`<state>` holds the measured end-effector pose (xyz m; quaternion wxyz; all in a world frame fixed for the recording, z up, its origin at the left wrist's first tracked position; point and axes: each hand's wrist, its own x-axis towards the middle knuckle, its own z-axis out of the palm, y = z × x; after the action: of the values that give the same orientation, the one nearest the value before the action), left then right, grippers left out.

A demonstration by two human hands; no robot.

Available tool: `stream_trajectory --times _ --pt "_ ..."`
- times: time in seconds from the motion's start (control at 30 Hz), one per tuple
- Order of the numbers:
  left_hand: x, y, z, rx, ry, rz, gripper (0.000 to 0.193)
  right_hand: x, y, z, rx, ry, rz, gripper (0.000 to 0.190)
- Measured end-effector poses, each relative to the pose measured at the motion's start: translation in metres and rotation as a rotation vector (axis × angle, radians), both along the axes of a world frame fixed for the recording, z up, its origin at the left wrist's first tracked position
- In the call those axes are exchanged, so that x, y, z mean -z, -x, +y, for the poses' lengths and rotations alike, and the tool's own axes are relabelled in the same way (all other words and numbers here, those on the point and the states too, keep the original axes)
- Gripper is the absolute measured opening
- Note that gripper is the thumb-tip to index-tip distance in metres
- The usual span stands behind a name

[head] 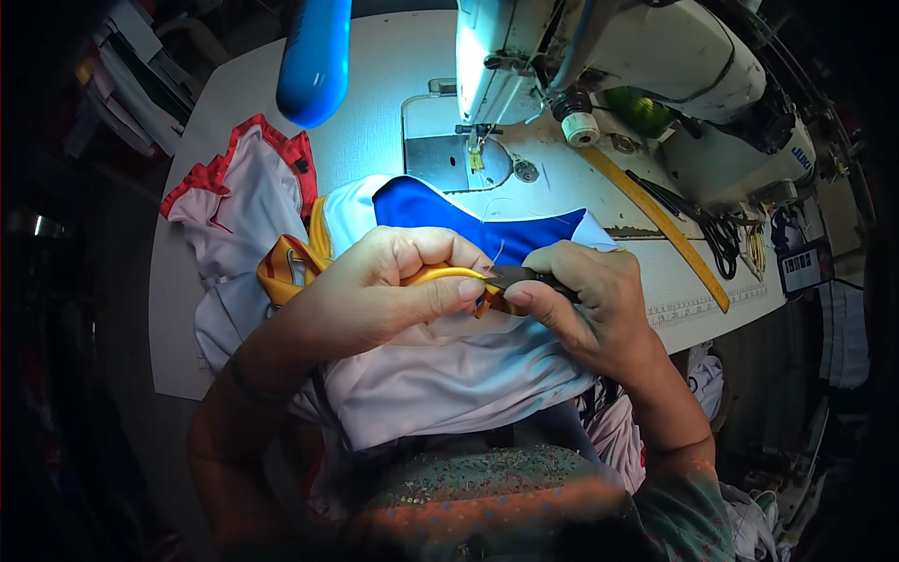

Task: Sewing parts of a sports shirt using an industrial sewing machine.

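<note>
My left hand (pixel 414 281) pinches a yellow fabric band (pixel 446 272) between thumb and fingers. In my right hand (pixel 590 302) is a pair of small dark thread snips (pixel 516 275), with the tips at the band right beside my left thumb. A loose thread stands up at that spot. White and blue fabric (pixel 456 379) lies under both hands, over the table's front edge and my lap. Its blue part (pixel 421 204) reaches up towards the presser foot (pixel 476 156) of the sewing machine.
A white garment with red trim (pixel 246 175) lies on the left of the table. To the right are a yellow ruler (pixel 657 228), black-handled scissors (pixel 720 246) and the machine's white body (pixel 674 56). A blue object (pixel 314 63) hangs above the table at the upper left.
</note>
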<state>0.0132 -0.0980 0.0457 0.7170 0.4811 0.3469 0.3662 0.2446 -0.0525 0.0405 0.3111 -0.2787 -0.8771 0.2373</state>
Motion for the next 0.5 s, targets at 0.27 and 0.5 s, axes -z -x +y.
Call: stream_trajectory --times 0.27,0.5 --pt "-0.004 0.0 0.0 0.019 0.02 0.068 0.019 0.002 0.006 -0.001 -0.007 -0.027 -0.003 0.022" --pt "-0.004 -0.003 -0.001 0.033 0.02 -0.014 0.02 0.009 0.002 -0.005 -0.024 0.23 0.181 0.023"
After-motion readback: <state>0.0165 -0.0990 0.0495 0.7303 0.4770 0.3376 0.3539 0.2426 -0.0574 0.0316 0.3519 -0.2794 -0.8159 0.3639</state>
